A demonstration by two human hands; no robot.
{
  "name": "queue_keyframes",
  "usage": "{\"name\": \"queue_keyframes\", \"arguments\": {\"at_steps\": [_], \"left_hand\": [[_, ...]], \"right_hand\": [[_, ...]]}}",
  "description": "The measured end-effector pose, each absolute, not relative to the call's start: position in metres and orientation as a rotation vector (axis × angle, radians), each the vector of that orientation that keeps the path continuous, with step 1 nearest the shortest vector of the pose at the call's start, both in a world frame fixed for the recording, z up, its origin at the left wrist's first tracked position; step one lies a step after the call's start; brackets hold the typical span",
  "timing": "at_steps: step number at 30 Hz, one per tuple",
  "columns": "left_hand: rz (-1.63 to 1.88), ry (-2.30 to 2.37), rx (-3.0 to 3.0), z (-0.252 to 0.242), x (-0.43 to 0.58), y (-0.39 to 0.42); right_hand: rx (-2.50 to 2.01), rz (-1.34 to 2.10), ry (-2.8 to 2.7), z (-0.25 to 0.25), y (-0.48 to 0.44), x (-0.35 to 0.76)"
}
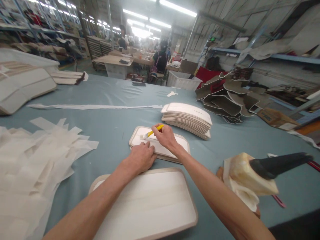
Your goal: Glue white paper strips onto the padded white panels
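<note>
My right hand (165, 136) grips a brush (155, 131) with a yellow handle; its pale bristles touch the left part of the top panel in a small stack of white panels (175, 149) with beige edges. Against the near edge of that stack rests my left hand (143, 156), fingers bent and somewhat apart, holding nothing that I can see. A larger white panel (160, 196) with a beige rim lies closer to me, partly under my left forearm. Behind the small stack stands a taller pile of curved panels (187, 118).
Thin pale sheets (37, 166) spread over the left of the table. At right sits a yellowish container (250, 173) with a black handle. Large panels (22, 83) lie at far left, dark curved pieces (227, 96) at back right. A person (160, 61) sits in the background.
</note>
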State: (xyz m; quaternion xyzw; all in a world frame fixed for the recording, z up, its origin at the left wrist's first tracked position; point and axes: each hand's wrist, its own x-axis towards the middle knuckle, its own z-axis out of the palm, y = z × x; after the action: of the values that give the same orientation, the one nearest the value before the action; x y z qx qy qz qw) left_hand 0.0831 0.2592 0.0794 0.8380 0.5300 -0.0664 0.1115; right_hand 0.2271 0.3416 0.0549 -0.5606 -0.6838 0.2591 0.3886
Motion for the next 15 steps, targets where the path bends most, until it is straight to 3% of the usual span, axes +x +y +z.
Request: {"name": "queue_keyframes", "arguments": {"at_steps": [15], "left_hand": [[-0.233,1.511,2.47,0.074,0.08,0.27]], "right_hand": [[-1.698,0.5,-1.707,0.075,0.297,0.382]]}}
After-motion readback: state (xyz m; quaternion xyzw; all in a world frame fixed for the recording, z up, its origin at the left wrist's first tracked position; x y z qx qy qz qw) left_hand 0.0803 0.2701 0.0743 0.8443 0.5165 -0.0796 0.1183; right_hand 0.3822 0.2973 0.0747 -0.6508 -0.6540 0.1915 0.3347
